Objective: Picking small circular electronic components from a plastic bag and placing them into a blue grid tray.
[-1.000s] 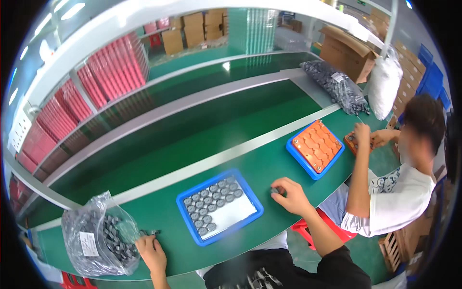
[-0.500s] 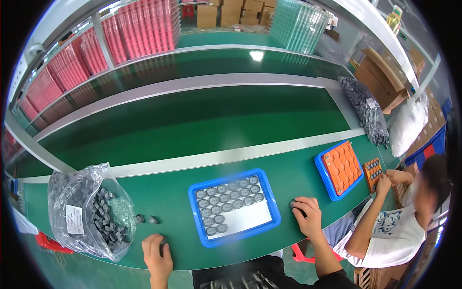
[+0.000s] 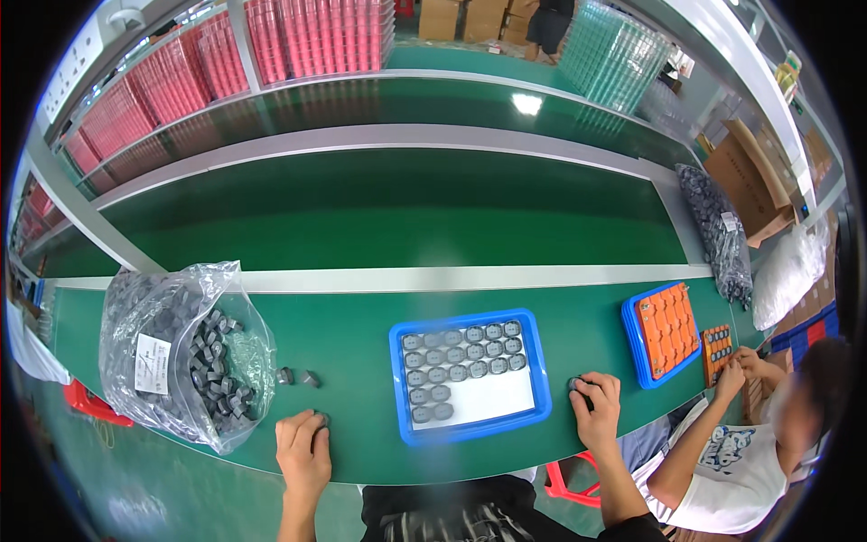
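Note:
My left hand (image 3: 302, 452) rests near the front table edge, its fingers closed around a small dark grey part (image 3: 322, 419) at the fingertips. To the right of the tray, my right hand (image 3: 598, 411) pinches another small dark grey part (image 3: 573, 384) just at the table surface. Between them lies a blue-rimmed tray (image 3: 396, 384) with a white bottom. Rows of rounded grey pieces (image 3: 458, 372) fill its back and left; bare white shows at its front right. Two loose grey parts (image 3: 310, 378) lie between the tray and an open clear bag (image 3: 262, 325) of similar parts.
Orange moulded plates (image 3: 668, 325) sit on stacked blue trays (image 3: 637, 348) at right. A co-worker's hands (image 3: 736, 370) handle a small orange plate (image 3: 716, 348). A raised pale ledge (image 3: 470, 278) borders the table's back. A filled dark bag (image 3: 713, 226) stands at far right.
The view has swung, shifting the scene rightward. My left hand has moved forward, and its grey part now shows at the fingertips. My right hand keeps its place beside the tray.

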Action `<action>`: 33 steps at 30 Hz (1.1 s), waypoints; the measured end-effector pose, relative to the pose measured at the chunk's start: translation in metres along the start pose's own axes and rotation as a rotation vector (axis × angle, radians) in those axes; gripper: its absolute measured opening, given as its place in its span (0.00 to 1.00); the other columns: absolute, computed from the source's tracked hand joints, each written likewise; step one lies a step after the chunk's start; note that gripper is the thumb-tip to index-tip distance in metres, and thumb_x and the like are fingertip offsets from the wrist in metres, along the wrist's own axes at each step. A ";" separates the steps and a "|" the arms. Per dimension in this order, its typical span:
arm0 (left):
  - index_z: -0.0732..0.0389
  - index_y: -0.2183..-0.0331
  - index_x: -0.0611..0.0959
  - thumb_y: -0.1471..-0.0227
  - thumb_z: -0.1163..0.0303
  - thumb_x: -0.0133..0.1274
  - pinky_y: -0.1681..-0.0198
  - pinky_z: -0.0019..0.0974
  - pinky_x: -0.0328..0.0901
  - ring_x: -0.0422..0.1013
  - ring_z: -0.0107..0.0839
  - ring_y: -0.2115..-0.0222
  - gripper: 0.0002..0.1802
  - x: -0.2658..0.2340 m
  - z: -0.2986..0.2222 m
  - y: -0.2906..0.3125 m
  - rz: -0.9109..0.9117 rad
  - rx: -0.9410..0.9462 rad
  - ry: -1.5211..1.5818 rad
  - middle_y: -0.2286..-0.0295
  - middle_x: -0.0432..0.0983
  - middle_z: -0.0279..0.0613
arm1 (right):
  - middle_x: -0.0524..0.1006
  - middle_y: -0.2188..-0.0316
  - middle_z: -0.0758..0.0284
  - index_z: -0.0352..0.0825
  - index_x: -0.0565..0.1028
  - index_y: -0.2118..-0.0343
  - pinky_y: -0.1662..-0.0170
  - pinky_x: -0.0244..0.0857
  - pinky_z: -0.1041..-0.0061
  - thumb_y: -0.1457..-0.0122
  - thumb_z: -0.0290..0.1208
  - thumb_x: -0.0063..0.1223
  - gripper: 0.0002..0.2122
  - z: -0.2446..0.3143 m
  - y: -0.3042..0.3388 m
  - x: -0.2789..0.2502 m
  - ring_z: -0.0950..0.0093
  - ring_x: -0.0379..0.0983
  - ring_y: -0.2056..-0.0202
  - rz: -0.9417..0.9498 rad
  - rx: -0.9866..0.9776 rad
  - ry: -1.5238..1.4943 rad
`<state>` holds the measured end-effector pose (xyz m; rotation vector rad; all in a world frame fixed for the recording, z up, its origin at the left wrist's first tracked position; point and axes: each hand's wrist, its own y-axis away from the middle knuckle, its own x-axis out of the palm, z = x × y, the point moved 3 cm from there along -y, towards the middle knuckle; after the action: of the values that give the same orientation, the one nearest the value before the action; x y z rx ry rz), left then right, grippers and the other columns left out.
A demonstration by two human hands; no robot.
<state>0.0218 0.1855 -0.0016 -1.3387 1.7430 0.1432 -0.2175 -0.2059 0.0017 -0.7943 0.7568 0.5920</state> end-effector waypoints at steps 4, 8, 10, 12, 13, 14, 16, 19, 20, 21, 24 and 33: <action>0.66 0.67 0.84 0.56 0.84 0.60 0.57 0.42 0.68 0.71 0.45 0.60 0.10 0.000 -0.004 0.005 -0.018 0.031 -0.021 0.60 0.78 0.48 | 0.77 0.58 0.64 0.33 0.80 0.65 0.48 0.63 0.62 0.51 0.21 0.65 0.09 -0.003 0.005 -0.004 0.60 0.69 0.54 -0.001 -0.018 0.000; 0.66 0.66 0.84 0.55 0.84 0.59 0.58 0.41 0.68 0.71 0.44 0.60 0.10 -0.004 -0.012 -0.003 0.021 0.159 -0.160 0.60 0.78 0.47 | 0.76 0.59 0.62 0.32 0.80 0.65 0.51 0.66 0.64 0.51 0.21 0.65 0.09 0.010 -0.002 -0.015 0.60 0.71 0.55 0.014 -0.118 0.118; 0.66 0.66 0.84 0.54 0.84 0.60 0.59 0.41 0.67 0.70 0.43 0.61 0.10 -0.012 -0.015 -0.004 0.024 0.178 -0.313 0.61 0.77 0.47 | 0.76 0.59 0.62 0.32 0.80 0.65 0.51 0.66 0.64 0.51 0.21 0.65 0.09 0.005 -0.004 -0.004 0.59 0.71 0.55 0.035 -0.096 0.066; 0.66 0.66 0.85 0.53 0.84 0.60 0.59 0.40 0.67 0.70 0.43 0.62 0.09 -0.015 -0.008 -0.002 0.066 0.136 -0.259 0.61 0.77 0.46 | 0.76 0.59 0.62 0.32 0.80 0.65 0.51 0.67 0.64 0.50 0.22 0.65 0.09 -0.002 -0.005 -0.002 0.59 0.71 0.55 0.084 -0.077 -0.021; 0.65 0.65 0.85 0.53 0.84 0.60 0.59 0.40 0.67 0.70 0.43 0.63 0.09 -0.020 -0.005 0.003 0.086 0.081 -0.213 0.61 0.77 0.46 | 0.76 0.59 0.61 0.32 0.80 0.65 0.52 0.67 0.64 0.50 0.22 0.65 0.09 -0.004 -0.006 -0.002 0.59 0.71 0.55 0.082 -0.094 -0.040; 0.65 0.65 0.85 0.52 0.84 0.60 0.60 0.40 0.67 0.70 0.43 0.63 0.10 -0.019 -0.009 0.003 0.086 0.113 -0.211 0.62 0.77 0.46 | 0.76 0.59 0.61 0.32 0.80 0.64 0.52 0.68 0.64 0.50 0.22 0.65 0.09 -0.007 -0.006 0.000 0.59 0.71 0.54 0.084 -0.111 -0.066; 0.65 0.64 0.85 0.53 0.84 0.60 0.61 0.39 0.68 0.72 0.43 0.63 0.11 -0.011 -0.019 -0.014 0.075 0.182 -0.151 0.62 0.78 0.46 | 0.78 0.60 0.60 0.31 0.80 0.64 0.54 0.70 0.66 0.49 0.20 0.65 0.09 -0.004 -0.008 -0.012 0.60 0.75 0.57 0.012 -0.098 -0.084; 0.64 0.64 0.86 0.56 0.85 0.62 0.62 0.39 0.69 0.73 0.44 0.63 0.13 0.009 -0.062 -0.034 0.096 0.242 0.004 0.62 0.78 0.47 | 0.79 0.61 0.59 0.31 0.80 0.66 0.55 0.70 0.67 0.50 0.18 0.64 0.08 0.017 -0.021 -0.024 0.60 0.76 0.59 -0.021 -0.154 -0.165; 0.64 0.65 0.86 0.57 0.85 0.62 0.63 0.39 0.70 0.74 0.44 0.63 0.13 0.015 -0.080 -0.038 0.117 0.293 0.037 0.62 0.78 0.46 | 0.79 0.61 0.59 0.31 0.80 0.66 0.55 0.70 0.67 0.50 0.18 0.64 0.08 0.025 -0.028 -0.024 0.60 0.76 0.59 -0.010 -0.144 -0.188; 0.63 0.66 0.87 0.58 0.84 0.63 0.63 0.40 0.70 0.74 0.44 0.63 0.13 0.022 -0.097 -0.042 0.136 0.345 0.077 0.61 0.78 0.46 | 0.78 0.60 0.60 0.32 0.80 0.66 0.55 0.70 0.66 0.50 0.19 0.64 0.08 0.041 -0.036 -0.020 0.60 0.75 0.58 0.071 -0.244 -0.233; 0.62 0.66 0.87 0.59 0.83 0.64 0.63 0.40 0.68 0.72 0.43 0.64 0.12 0.054 -0.135 -0.046 0.188 0.478 0.133 0.64 0.76 0.44 | 0.77 0.60 0.62 0.33 0.79 0.68 0.54 0.69 0.65 0.51 0.20 0.65 0.07 0.076 -0.048 0.004 0.61 0.73 0.57 0.212 -0.432 -0.322; 0.63 0.71 0.87 0.58 0.78 0.65 0.63 0.40 0.61 0.66 0.39 0.67 0.06 0.110 -0.140 -0.053 0.325 0.581 0.025 0.71 0.70 0.39 | 0.70 0.70 0.66 0.35 0.78 0.73 0.58 0.64 0.67 0.52 0.23 0.61 0.03 0.093 -0.051 0.059 0.65 0.67 0.64 0.349 -0.606 -0.253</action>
<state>-0.0158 0.0056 0.0240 -0.6389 1.8248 -0.1904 -0.1116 -0.1494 0.0207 -1.1214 0.4816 1.2478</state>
